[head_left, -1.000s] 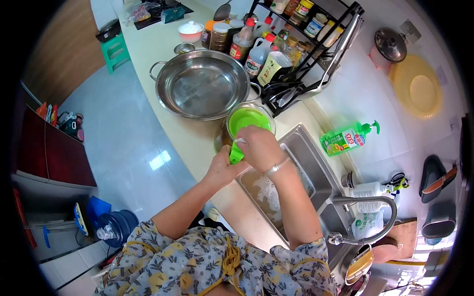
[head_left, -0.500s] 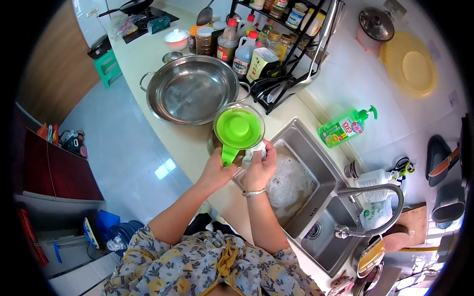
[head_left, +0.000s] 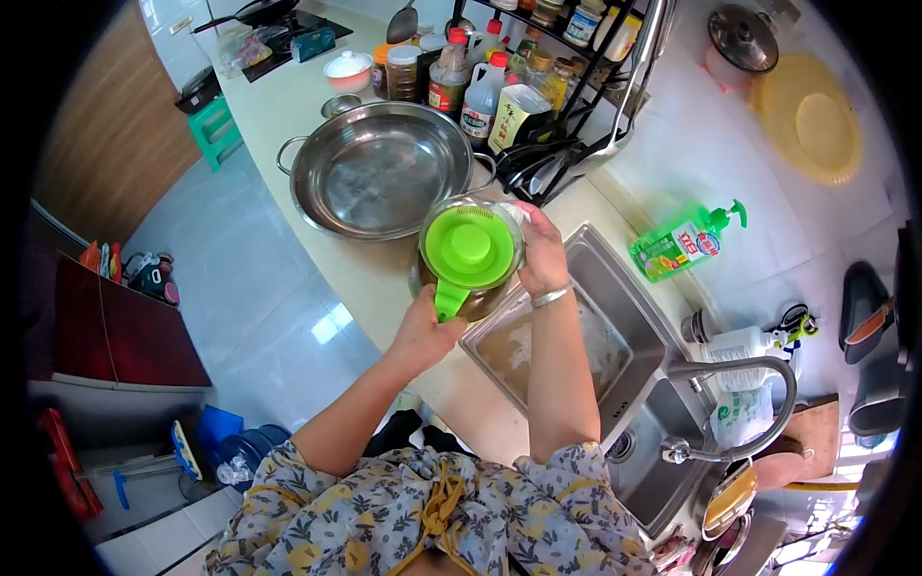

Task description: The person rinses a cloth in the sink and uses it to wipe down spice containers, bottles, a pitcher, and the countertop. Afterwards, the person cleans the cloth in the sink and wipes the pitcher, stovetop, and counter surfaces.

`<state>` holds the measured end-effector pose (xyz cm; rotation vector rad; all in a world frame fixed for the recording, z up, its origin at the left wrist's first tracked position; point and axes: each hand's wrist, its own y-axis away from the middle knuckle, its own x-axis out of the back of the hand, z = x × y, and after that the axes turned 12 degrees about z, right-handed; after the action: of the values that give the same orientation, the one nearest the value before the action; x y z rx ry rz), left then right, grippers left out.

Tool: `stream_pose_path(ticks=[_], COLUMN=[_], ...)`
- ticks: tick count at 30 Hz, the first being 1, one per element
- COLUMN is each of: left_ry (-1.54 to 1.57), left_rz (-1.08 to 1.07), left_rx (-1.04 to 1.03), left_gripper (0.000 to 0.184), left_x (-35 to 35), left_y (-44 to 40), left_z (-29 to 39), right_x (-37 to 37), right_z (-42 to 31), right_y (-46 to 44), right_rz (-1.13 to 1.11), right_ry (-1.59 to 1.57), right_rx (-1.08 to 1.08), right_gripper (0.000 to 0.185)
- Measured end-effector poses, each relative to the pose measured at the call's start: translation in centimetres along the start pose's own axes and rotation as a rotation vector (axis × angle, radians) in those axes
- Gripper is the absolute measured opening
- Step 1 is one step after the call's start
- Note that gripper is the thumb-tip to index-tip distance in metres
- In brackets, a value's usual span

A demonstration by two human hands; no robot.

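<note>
A clear jug with a bright green lid and green handle (head_left: 470, 244) is held up over the counter's edge beside the sink, its top towards me. My left hand (head_left: 426, 334) is closed round the handle, low on the near side. At the jug's right rim, my right hand (head_left: 545, 254) presses a white cloth (head_left: 518, 210) against the wall; the fingers curl behind it and are partly hidden. Just beyond the jug stands a wide steel pan (head_left: 379, 178) with two loop handles.
The left sink basin (head_left: 615, 298) holds cloudy, sudsy water; a curved faucet (head_left: 783, 384) arches over the right basin. Green dish soap (head_left: 677, 245) stands behind the sink. Sauce bottles (head_left: 480, 101) and a black rack (head_left: 576, 125) line the back of the counter.
My right hand has moved with the cloth from the near side of the jug, by the handle, up and round to its right rim. My left hand keeps the handle.
</note>
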<state>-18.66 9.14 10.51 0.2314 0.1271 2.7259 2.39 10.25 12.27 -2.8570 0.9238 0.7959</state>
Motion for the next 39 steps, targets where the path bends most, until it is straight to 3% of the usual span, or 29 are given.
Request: stream_pose_path(ticks=[2,6,8,10,12,16,18,20,28,33,39], left_ry=[-0.042,-0.094,-0.082,-0.07,-0.104,-0.058,-0.083,-0.07,-0.163,-0.044,-0.039], left_rz=[-0.007,-0.029,-0.028,-0.033,0.034,0.08,0.153,0.16,0.212,0.282,0.22], left_rx=[-0.011,-0.002,0.006,0.016,-0.048,-0.036,-0.09,-0.069,-0.063,-0.11,-0.076], left_gripper=[0.045,0.045,0.046,0.046,0.044,0.042,0.039,0.039,0.039,0.036,0.034], left_x=[0.0,0.2,0.2,0.1,0.1,-0.6,-0.8,-0.7,-1.3,-2.5,-1.5], left_y=[-0.4,-0.4,-0.4,-0.3,0.1,0.1,0.2,0.3,1.6,2.1,3.4], left_z=[-0.6,-0.5,-0.8,-0.7,0.2,-0.6,-0.8,-0.5,1.3,-0.1,0.0], right_x=[-0.6,-0.9,-1.2,-0.9,-1.1,-2.5,-2.9,-2.8,-2.7,-4.6,-4.8], right_z=[-0.6,-2.4,-3.5,-4.1,-5.3,-4.8,-4.8,-4.1,-0.4,1.2,1.5], right_y=[1.2,1.0,0.0,-1.3,-1.9,-1.0,0.1,1.1,6.0,10.0,11.6], right_rz=[0.161,0.196,0.151,0.085,-0.091,0.008,0.021,0.203,0.535,0.535,0.528], right_ry=[-0.041,0.065,0.444,0.542,1.12,1.43,1.445,1.37,1.198,1.009,0.907], right_rx=[-0.035,0.016,0.153,0.168,0.313,0.569,0.515,0.499,0.491,0.47,0.397], right_gripper=[0.021,0.018,0.015,0.02,0.032,0.027,0.028,0.025,0.026,0.029,0.027])
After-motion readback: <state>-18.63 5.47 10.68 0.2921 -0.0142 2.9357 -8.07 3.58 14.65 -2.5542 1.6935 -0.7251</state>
